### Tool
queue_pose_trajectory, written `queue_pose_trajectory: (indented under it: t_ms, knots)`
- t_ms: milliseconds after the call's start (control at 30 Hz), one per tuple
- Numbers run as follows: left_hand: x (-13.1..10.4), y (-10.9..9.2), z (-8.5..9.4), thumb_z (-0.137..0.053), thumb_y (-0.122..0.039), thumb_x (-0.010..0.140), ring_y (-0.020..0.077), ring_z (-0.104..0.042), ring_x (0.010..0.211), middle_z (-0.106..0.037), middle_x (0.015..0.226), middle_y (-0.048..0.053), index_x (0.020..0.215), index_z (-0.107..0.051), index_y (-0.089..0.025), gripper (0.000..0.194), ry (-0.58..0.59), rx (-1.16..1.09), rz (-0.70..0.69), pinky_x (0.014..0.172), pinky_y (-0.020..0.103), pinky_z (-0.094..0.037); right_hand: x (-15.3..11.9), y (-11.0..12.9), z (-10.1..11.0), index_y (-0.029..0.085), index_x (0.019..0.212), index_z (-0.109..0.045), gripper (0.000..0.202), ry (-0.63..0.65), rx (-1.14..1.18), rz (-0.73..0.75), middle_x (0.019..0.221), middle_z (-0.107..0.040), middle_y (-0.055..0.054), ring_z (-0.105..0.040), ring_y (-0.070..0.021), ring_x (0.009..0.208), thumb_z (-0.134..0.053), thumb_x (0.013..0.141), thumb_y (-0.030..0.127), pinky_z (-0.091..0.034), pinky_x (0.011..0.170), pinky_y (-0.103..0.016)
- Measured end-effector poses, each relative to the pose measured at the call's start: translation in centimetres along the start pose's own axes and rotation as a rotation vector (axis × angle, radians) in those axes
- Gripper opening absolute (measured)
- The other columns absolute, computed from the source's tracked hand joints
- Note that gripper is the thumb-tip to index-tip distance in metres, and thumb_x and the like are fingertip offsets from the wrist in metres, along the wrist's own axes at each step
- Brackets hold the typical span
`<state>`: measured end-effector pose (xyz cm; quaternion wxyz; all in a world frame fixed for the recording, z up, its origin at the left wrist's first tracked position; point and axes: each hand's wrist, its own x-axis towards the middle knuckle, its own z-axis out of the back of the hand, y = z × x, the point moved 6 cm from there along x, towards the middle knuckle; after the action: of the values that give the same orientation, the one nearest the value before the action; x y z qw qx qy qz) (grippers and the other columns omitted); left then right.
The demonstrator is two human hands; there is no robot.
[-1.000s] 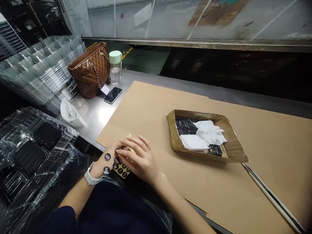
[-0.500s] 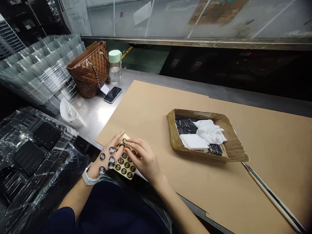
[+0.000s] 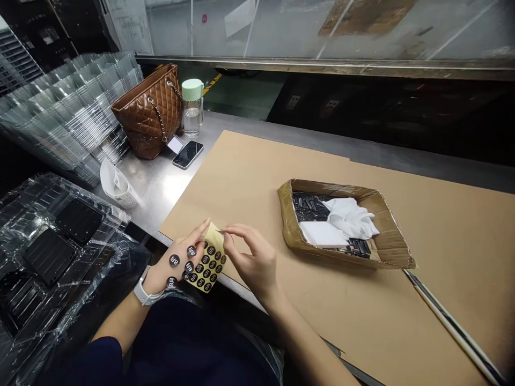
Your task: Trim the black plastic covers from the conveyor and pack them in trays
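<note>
My left hand [image 3: 179, 257] grips a yellow sheet of round black stickers [image 3: 207, 268], tilted at the table's near edge. The stickers carry white print that reads 8月. Several loose round stickers [image 3: 174, 260] are stuck on the back of this hand and its fingers. Just right of the sheet's bare upper part, my right hand [image 3: 251, 257] pinches a small dark sticker [image 3: 219, 231] between thumb and forefinger, seen nearly edge-on.
A cardboard box [image 3: 287, 220] with small black parts and white cloth stands on the brown board [image 3: 241, 177]. A metal strip [image 3: 450, 324] lies at right. Behind are a brown handbag [image 3: 151, 115], bottle [image 3: 192, 110] and phone [image 3: 188, 155]. Black trays [image 3: 50, 257] sit at left.
My right hand has lifted off the sheet and moved right with a sticker pinched in its fingertips. The sheet's top part now shows bare yellow.
</note>
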<state>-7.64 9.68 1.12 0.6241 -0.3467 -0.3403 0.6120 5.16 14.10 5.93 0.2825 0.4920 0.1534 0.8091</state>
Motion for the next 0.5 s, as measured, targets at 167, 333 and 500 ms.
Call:
queue_pose_trajectory:
  t_ms: [167,333,500]
  knots:
    - [0.4,-0.7,0.2,-0.042,-0.020,0.088,0.0180,-0.063,0.086,-0.067,0.101,0.007,0.126,-0.051,-0.019,0.039,0.007,-0.020,-0.083,0.082,0.031,-0.050,0.1,1.8,-0.9,0.022,0.093,-0.062,0.011,0.108,-0.088,0.242,0.095,-0.071,-0.005,-0.064,-0.0207,0.094,-0.060,0.083,0.017,-0.046,0.091,-0.042]
    - [0.0,0.6,1.2,-0.046,-0.025,0.088,0.0187,-0.063,0.095,-0.070,0.098,0.006,0.127,-0.051,-0.019,0.040,-0.130,-0.163,0.107,0.089,0.031,-0.048,-0.8,-0.8,-0.2,0.023,0.112,-0.057,0.024,0.115,-0.041,0.017,0.109,-0.066,-0.010,-0.061,-0.0227,0.104,-0.051,0.089,0.022,-0.047,0.091,-0.044]
    - [-0.5,1.2,1.0,-0.050,-0.032,0.088,0.0183,-0.063,0.101,-0.067,0.106,0.006,0.141,-0.031,-0.020,0.058,-0.233,-0.481,0.147,0.091,0.033,-0.049,-2.5,-2.4,-0.7,0.022,0.107,-0.056,0.026,0.147,0.043,-0.219,0.100,-0.069,-0.007,-0.067,-0.0207,0.091,-0.062,0.083,0.027,-0.056,0.080,-0.035]
